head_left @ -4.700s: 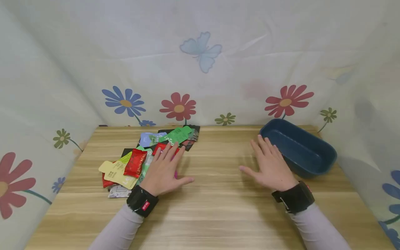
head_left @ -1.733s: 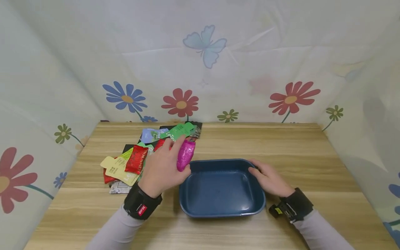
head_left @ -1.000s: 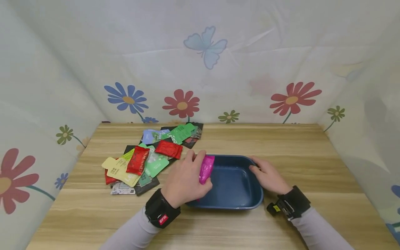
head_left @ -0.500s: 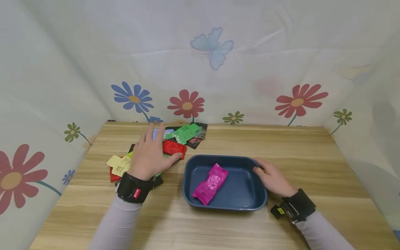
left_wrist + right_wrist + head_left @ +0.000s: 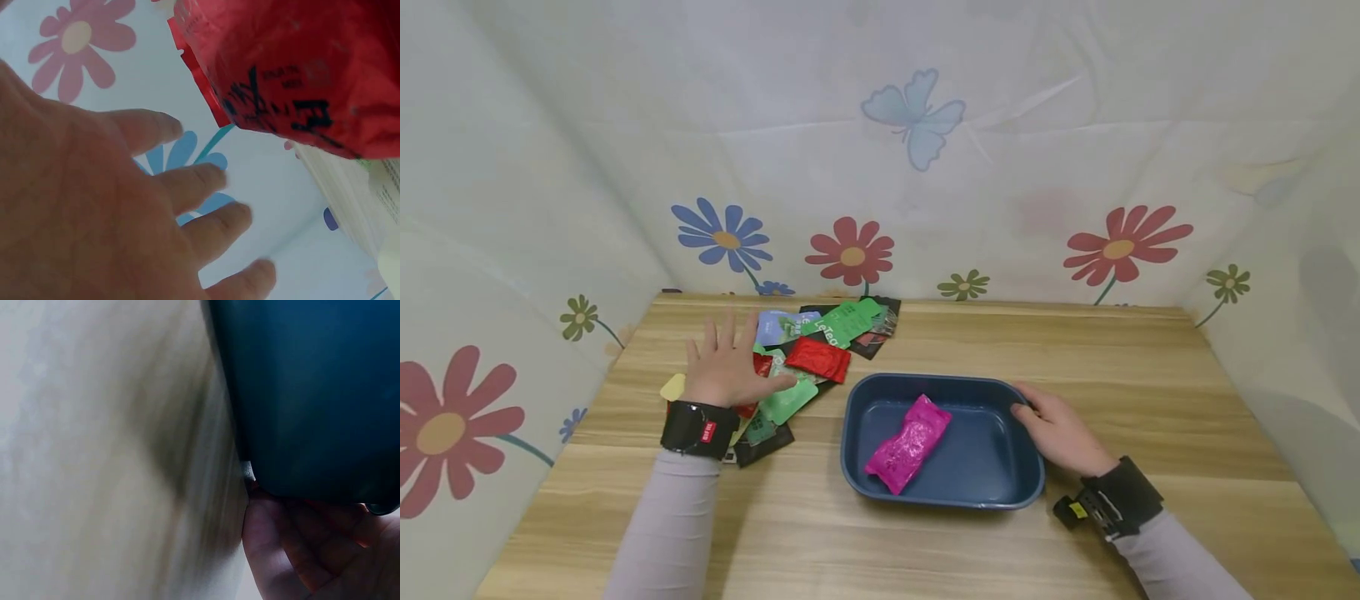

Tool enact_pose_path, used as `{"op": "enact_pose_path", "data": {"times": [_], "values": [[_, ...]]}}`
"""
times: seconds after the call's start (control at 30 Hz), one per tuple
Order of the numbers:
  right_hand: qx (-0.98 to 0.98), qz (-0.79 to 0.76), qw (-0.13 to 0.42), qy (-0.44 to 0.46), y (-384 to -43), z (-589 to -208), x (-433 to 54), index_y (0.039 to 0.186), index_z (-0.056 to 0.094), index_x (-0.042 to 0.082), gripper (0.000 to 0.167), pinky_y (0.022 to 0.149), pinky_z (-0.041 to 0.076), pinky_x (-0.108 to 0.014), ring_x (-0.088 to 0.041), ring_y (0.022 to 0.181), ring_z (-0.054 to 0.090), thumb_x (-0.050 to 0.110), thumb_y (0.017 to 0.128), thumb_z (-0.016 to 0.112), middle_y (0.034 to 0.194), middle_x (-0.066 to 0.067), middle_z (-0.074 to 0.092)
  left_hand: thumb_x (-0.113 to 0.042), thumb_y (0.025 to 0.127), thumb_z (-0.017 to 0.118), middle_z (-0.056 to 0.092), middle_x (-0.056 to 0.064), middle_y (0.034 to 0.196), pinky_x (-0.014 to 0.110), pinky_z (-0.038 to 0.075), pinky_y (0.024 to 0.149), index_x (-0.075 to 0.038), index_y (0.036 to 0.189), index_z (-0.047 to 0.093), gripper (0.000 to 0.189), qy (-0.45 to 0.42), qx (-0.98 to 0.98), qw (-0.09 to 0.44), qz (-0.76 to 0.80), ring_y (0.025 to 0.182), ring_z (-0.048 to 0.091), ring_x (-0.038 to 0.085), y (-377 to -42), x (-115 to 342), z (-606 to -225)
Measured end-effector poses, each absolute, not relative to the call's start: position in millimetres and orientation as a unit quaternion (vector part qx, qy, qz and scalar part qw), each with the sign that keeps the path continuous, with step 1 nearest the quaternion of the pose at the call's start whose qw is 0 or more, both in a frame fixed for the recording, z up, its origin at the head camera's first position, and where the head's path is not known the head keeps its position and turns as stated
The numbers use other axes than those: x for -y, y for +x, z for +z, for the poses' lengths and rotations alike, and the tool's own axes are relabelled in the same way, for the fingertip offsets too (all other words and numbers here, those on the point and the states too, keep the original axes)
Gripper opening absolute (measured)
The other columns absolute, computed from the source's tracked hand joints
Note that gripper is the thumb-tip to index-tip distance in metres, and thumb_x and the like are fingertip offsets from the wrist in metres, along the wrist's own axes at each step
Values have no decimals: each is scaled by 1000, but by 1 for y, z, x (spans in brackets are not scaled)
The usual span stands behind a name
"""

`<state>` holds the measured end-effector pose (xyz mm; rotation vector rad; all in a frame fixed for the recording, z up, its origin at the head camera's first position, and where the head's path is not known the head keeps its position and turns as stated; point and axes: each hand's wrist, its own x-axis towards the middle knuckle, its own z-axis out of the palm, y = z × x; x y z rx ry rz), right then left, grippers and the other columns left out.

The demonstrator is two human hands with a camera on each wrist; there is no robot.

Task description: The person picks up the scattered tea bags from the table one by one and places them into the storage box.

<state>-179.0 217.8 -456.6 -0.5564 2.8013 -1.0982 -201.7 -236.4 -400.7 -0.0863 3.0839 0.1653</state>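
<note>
My left hand [image 5: 722, 375] spreads its fingers above a pile of small packets at the left, holding nothing. A red packet [image 5: 294, 75] looms close to its palm in the left wrist view. Another red packet [image 5: 818, 360] and a green sachet [image 5: 847, 322] lie right of the hand, which covers part of the pile. In the table's middle sits a dark blue plastic bin [image 5: 985, 467] with a shiny pink packet [image 5: 910, 446] lying slantwise inside. My right hand [image 5: 1063, 429] grips the bin's right end, thumb at the rim and fingers [image 5: 265, 534] against its outside.
The wood-look table [image 5: 910, 550] backs onto a white flowered cloth [image 5: 1000, 183] that also hangs at both sides. A blue sachet [image 5: 784, 327] and black sachets [image 5: 765, 446] belong to the pile.
The bin came from the right to the middle, held by my right hand. My left hand carried the pink packet into it, let go, and moved back left over the pile.
</note>
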Motion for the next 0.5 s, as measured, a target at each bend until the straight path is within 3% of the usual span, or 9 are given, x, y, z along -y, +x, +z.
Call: {"op": "enact_pose_path", "data": {"times": [0.13,0.2,0.33,0.5], "values": [[-912,-364,47,-183,-180,-455,-218,127,46,18,35,88,42,-42,-17,107,52,25,93,40,117,-1,57,-72,59,57,25,23,138,64,32,86,-22,143,8,110,-39,-996,51,65,117,32,46,-200,237,-396],[-912,-364,48,-183,-180,-454,-219,127,46,17,35,88,42,-42,-17,108,52,25,94,40,118,-2,57,-62,62,63,31,24,130,59,40,77,-19,142,14,104,-44,-994,62,75,108,40,44,-200,237,-394],[-913,-361,48,-183,-180,-453,-219,127,46,15,36,89,42,-43,-19,108,51,25,93,40,118,-4,56,-48,65,67,37,24,118,53,44,73,-11,139,25,93,-50,-992,77,86,98,45,40,-200,237,-392],[-917,-353,44,-183,-181,-454,-219,128,46,14,37,89,42,-44,-19,108,52,25,93,40,119,-4,56,-40,63,70,41,25,116,52,44,73,-6,136,28,91,-49,-991,84,89,95,48,39,-201,237,-393]]}}
